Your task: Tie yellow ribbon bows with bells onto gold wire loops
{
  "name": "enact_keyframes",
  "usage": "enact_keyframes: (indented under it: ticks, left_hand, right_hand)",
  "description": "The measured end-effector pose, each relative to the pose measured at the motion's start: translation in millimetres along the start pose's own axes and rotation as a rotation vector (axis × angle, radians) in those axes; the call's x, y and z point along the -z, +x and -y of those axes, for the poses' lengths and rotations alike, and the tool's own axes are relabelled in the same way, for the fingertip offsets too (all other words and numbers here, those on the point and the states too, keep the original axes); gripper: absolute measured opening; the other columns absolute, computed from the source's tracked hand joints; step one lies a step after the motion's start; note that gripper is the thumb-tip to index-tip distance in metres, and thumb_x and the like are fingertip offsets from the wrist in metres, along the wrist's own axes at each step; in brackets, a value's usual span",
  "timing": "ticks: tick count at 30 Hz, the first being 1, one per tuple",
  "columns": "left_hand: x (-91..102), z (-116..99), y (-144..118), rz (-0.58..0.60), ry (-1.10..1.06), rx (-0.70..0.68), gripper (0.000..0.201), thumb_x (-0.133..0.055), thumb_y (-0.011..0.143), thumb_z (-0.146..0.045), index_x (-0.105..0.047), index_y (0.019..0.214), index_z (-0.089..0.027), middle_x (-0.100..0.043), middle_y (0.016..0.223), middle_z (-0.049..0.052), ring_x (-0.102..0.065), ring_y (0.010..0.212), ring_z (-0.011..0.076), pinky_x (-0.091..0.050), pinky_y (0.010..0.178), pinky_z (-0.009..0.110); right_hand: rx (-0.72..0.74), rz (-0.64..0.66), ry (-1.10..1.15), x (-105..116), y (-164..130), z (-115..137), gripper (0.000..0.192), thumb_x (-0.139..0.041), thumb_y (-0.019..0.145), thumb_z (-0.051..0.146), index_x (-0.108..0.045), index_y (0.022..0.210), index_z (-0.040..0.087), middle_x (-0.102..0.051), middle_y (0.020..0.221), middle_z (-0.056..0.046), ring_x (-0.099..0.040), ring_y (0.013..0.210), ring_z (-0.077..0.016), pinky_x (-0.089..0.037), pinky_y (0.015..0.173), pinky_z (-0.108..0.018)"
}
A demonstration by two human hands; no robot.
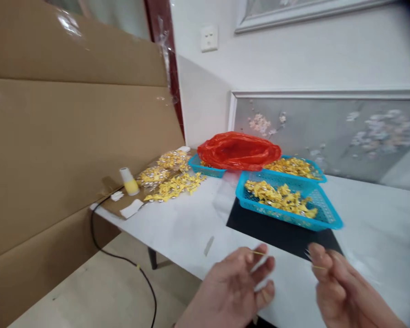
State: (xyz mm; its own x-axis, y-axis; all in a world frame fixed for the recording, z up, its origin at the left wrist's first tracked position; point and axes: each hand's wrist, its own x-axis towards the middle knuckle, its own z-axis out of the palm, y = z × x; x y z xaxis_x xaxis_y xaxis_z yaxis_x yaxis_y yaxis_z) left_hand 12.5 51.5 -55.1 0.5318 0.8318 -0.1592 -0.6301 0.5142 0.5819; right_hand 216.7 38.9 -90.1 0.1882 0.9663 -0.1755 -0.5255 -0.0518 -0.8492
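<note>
Above the front of the white table (177, 223), my left hand (232, 287) pinches a thin yellow thread (258, 253) between thumb and forefinger, its other fingers loosely bent. To the right, my right hand (345, 284) is closed, with a piece of yellow thread showing at its fingertips. A small silvery tip (308, 254) sticks out beside that forefinger; its kind is too blurred to tell. Whether one thread spans both hands cannot be made out. Just beyond the hands, a blue plastic basket (335, 222) holds yellow ribbon-like pieces (280, 197) and stands partly on a black mat (259, 226).
Behind are more blue baskets (319, 172) and a red plastic bag (239, 152). At the left lie yellow pieces (176, 187), partly in clear plastic, a yellow thread cone (130, 182) and white paper (132, 208). Cardboard (71, 146) walls the left side; a black cable (123, 258) hangs down.
</note>
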Motion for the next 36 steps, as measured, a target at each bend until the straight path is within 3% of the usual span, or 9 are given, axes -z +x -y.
enact_keyframes:
  ticks: [2, 5, 8, 14, 19, 23, 29, 31, 36]
  left_hand:
    - [-2.2, -6.0, -0.9, 0.008, -0.108, -0.023, 0.014, -0.085, 0.071, -0.036, -0.072, 0.069, -0.031, -0.076, 0.108, -0.009, -0.064, 0.115, 0.0137, -0.051, 0.089, 0.023]
    - [-4.7, -11.9, 1.2, -0.005, -0.262, 0.005, 0.019, -0.091, 0.065, -0.026, -0.072, 0.064, -0.029, -0.08, 0.092, -0.011, -0.07, 0.106, 0.0142, -0.055, 0.085, 0.025]
    - [-6.4, -11.6, 3.9, -0.084, -0.274, 0.042, 0.023, -0.095, 0.057, -0.023, -0.074, 0.065, -0.028, -0.08, 0.082, -0.011, -0.074, 0.093, 0.0124, -0.057, 0.078, 0.023]
    - [-0.7, -6.9, 9.6, -0.157, -0.121, -0.022, 0.021, -0.094, 0.059, -0.034, -0.078, 0.072, -0.031, -0.075, 0.077, -0.009, -0.071, 0.077, 0.0037, -0.053, 0.07, 0.012]
    - [8.9, -4.0, 11.6, -0.144, 0.245, -0.175, 0.012, -0.087, 0.071, -0.035, -0.078, 0.065, -0.029, -0.07, 0.078, -0.007, -0.06, 0.065, 0.0014, -0.047, 0.064, 0.007]
    - [9.5, 0.7, 13.1, 0.011, 0.691, -0.241, 0.017, -0.078, 0.078, -0.012, -0.082, 0.068, -0.025, -0.076, 0.081, 0.001, -0.066, 0.077, 0.0105, -0.048, 0.073, 0.015]
    - [4.9, 12.0, 15.7, 0.341, 1.139, -0.22, 0.02, -0.066, 0.085, -0.015, -0.084, 0.083, -0.022, -0.08, 0.088, 0.011, -0.074, 0.08, 0.0223, -0.054, 0.073, 0.027]
    - [3.0, 14.0, 17.4, 0.313, 1.188, -0.226, 0.021, -0.064, 0.086, -0.016, -0.084, 0.082, -0.022, -0.08, 0.086, 0.01, -0.074, 0.079, 0.0222, -0.053, 0.072, 0.027]
    - [-3.1, 13.2, 21.4, 0.017, 1.163, -0.265, 0.021, -0.067, 0.079, -0.012, -0.079, 0.064, -0.019, -0.078, 0.076, 0.007, -0.07, 0.069, 0.0187, -0.049, 0.062, 0.024]
  right_hand:
    - [-0.024, 0.018, 0.137, -18.0, -3.6, 8.5, 0.034, -0.095, 0.055, 0.037, -0.074, 0.08, 0.024, -0.069, 0.089, -0.004, -0.06, 0.062, -0.0099, -0.054, 0.048, -0.016]
    - [0.085, 0.063, 0.194, -36.2, -7.7, 13.8, 0.026, -0.087, 0.071, 0.037, -0.067, 0.07, 0.019, -0.062, 0.076, 0.0, -0.046, 0.048, -0.0018, -0.043, 0.042, -0.013]
    - [0.135, 0.131, 0.124, -39.0, -12.8, 9.8, 0.026, -0.075, 0.085, 0.038, -0.063, 0.073, 0.019, -0.058, 0.075, 0.001, -0.043, 0.048, -0.0015, -0.04, 0.045, -0.015]
    - [0.176, 0.189, 0.025, -31.5, -14.5, -0.5, 0.021, -0.065, 0.093, 0.038, -0.059, 0.082, 0.021, -0.051, 0.065, 0.004, -0.044, 0.048, -0.0044, -0.036, 0.049, -0.018]
    - [0.206, 0.222, 0.053, -38.7, -18.7, 5.9, 0.018, -0.062, 0.096, 0.037, -0.061, 0.086, 0.022, -0.053, 0.063, 0.005, -0.046, 0.049, -0.0049, -0.037, 0.049, -0.018]
    - [0.206, 0.188, 0.138, -44.4, -26.2, 15.7, 0.02, -0.063, 0.095, 0.036, -0.06, 0.081, 0.022, -0.055, 0.068, 0.004, -0.046, 0.047, -0.0035, -0.038, 0.048, -0.017]
    - [0.247, 0.259, 0.184, -42.2, -28.6, 18.1, 0.015, -0.058, 0.098, 0.03, -0.061, 0.085, 0.022, -0.056, 0.07, 0.005, -0.046, 0.049, -0.0023, -0.038, 0.048, -0.014]
    - [0.233, 0.26, 0.21, -41.0, -29.4, 18.5, 0.016, -0.057, 0.099, 0.03, -0.06, 0.085, 0.022, -0.056, 0.07, 0.005, -0.044, 0.048, -0.0016, -0.038, 0.048, -0.014]
    - [0.22, 0.23, 0.217, -39.1, -33.3, 25.2, 0.016, -0.061, 0.096, 0.031, -0.061, 0.084, 0.022, -0.055, 0.066, 0.005, -0.043, 0.046, -0.0029, -0.036, 0.047, -0.016]
